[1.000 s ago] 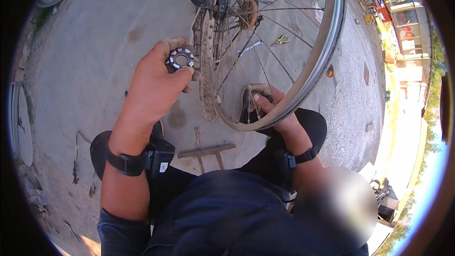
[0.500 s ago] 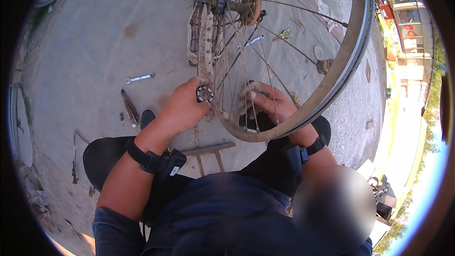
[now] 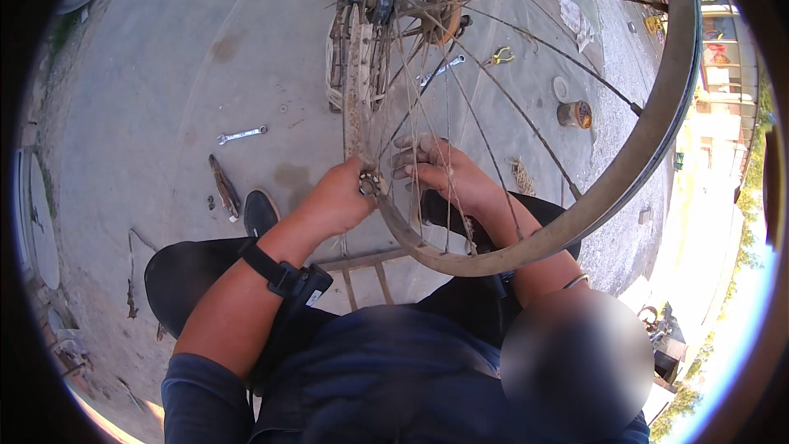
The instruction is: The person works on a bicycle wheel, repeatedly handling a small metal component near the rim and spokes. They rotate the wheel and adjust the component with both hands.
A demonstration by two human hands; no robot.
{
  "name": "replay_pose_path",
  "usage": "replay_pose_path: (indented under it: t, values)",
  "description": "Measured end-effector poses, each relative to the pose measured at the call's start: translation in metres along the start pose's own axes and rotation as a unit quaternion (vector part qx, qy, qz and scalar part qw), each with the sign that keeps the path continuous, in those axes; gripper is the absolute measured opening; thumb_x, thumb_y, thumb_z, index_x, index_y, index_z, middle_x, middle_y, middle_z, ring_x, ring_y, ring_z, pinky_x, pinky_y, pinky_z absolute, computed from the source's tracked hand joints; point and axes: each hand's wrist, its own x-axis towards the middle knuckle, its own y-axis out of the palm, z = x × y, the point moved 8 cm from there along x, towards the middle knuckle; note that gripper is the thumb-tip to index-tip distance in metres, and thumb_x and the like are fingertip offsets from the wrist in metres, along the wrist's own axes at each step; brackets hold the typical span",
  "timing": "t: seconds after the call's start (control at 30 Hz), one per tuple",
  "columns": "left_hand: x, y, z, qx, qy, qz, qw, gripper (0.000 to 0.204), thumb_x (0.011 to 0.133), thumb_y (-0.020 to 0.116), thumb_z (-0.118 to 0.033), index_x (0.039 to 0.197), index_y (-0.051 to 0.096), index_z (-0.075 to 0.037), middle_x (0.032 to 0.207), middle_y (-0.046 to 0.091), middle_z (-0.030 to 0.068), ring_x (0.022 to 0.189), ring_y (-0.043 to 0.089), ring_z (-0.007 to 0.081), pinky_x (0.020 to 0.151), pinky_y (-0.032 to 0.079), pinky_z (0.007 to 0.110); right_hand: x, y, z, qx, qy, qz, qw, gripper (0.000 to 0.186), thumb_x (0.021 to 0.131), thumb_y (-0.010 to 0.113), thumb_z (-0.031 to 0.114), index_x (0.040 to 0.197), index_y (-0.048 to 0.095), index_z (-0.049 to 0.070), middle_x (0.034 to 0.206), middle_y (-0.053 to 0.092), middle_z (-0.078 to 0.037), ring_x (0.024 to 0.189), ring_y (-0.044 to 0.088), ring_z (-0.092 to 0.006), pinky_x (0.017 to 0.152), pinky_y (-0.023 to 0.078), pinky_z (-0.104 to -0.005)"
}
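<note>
A bicycle wheel [image 3: 567, 234] with thin spokes and a bare metal rim, no tire on it, stands in front of me. My left hand [image 3: 333, 197] is closed on a round, notched spoke wrench [image 3: 371, 183], at the rim's near left side. Beyond the spokes my right hand [image 3: 456, 177] reaches up, its fingers apart and close to several spokes; I see nothing held in it. The rusty hub [image 3: 444, 16] sits farther off, beside the dirt-covered bicycle frame [image 3: 359, 74].
On the concrete floor lie a combination wrench [image 3: 242, 135], a second wrench [image 3: 442, 70], yellow-handled pliers [image 3: 502, 55] and a dark pointed tool [image 3: 223, 185]. A rusty can [image 3: 574, 114] stands right of the spokes. A wooden frame [image 3: 366, 261] lies between my knees.
The wheel's rim has swung right and toward me. My left hand has shifted slightly right with the spoke wrench, which now shows edge-on. The right hand has moved a little left, its fingers less curled.
</note>
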Motion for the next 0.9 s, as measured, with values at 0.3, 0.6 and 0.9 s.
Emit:
replay_pose_path:
  t: [0.3, 0.6, 0.9]
  values:
    - [0.003, 0.002, 0.007, 0.035, 0.024, -0.007, 0.999, 0.046, 0.077, 0.078, -0.013, 0.115, 0.059, 0.003, 0.097, 0.07, 0.025, 0.091, 0.069, 0.0406, 0.081, 0.054, 0.044, -0.002, 0.008, 0.011, -0.023, 0.052, 0.026, 0.998, 0.026, 0.099, 0.068, 0.009, 0.124, 0.068, 0.003, 0.105, 0.073, -0.004, 0.093, 0.068, -0.0141, 0.082, 0.055, -0.0296]
    - [-0.014, 0.002, -0.024, 0.054, 0.028, 0.026, 0.998, 0.047, 0.078, 0.081, -0.02, 0.115, 0.06, -0.001, 0.098, 0.07, 0.0231, 0.094, 0.068, 0.0424, 0.081, 0.054, 0.046, -0.014, 0.011, -0.014, 0.018, 0.101, 0.132, 0.986, 0.026, 0.096, 0.071, 0.009, 0.121, 0.07, 0.001, 0.103, 0.073, -0.004, 0.09, 0.067, -0.0125, 0.081, 0.055, -0.029]
    - [-0.018, 0.003, -0.028, 0.037, 0.037, 0.032, 0.998, 0.046, 0.077, 0.078, -0.017, 0.116, 0.063, 0.003, 0.098, 0.071, 0.0243, 0.097, 0.069, 0.0427, 0.085, 0.055, 0.047, -0.025, 0.021, 0.005, -0.014, 0.099, 0.195, 0.976, 0.019, 0.093, 0.075, 0.006, 0.112, 0.072, 0.003, 0.103, 0.074, -0.001, 0.096, 0.066, -0.0105, 0.087, 0.053, -0.0278]
